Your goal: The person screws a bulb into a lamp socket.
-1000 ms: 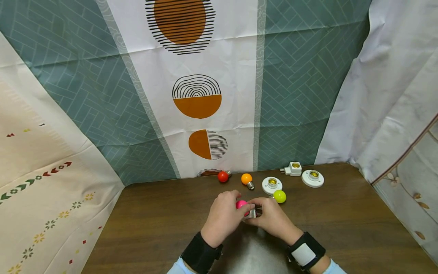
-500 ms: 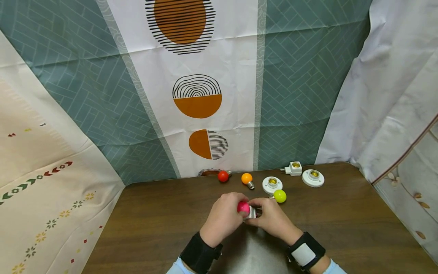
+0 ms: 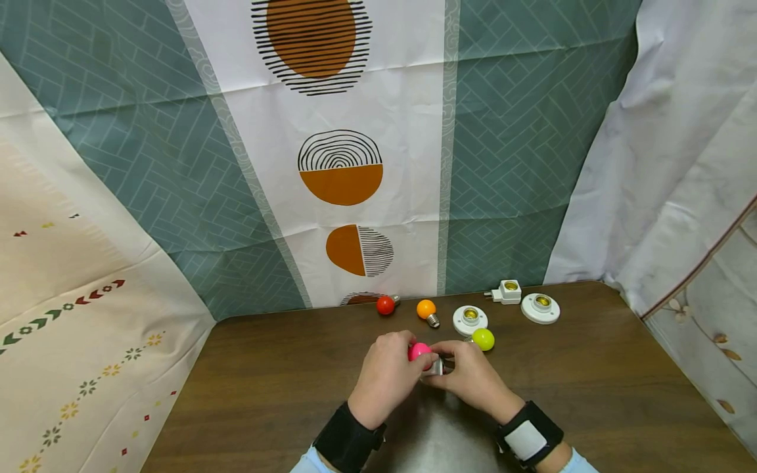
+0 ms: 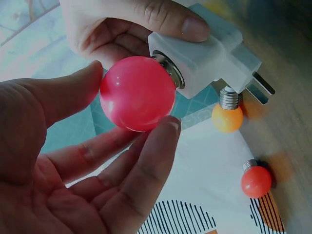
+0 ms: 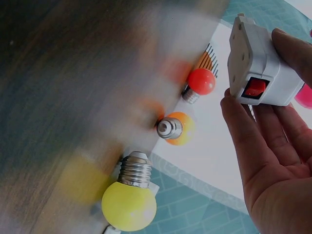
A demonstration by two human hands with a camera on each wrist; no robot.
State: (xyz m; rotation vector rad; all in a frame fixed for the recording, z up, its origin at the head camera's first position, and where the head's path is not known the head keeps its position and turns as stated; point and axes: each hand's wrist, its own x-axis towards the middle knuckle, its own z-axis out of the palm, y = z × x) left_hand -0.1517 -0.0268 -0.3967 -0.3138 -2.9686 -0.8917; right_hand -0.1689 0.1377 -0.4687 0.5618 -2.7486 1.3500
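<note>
In the head view, looks from high up, forward and down, far enough back to fit in the table (image 3: pixel 284 368), the wall cloth (image 3: pixel 408 112), the left hand (image 3: pixel 384 374) and the right hand (image 3: pixel 475 378). In the left wrist view, looks from very near at the pink bulb (image 4: pixel 137 93) and the white plug (image 4: pixel 197 66), tipped sideways, with the table on the right. In the right wrist view, looks from near too, tipped the other way, with the table on the left. Shared by both wrist views: white plug, red bulb (image 4: pixel 256 182), orange bulb (image 4: pixel 227 118) and some wall cloth.
</note>
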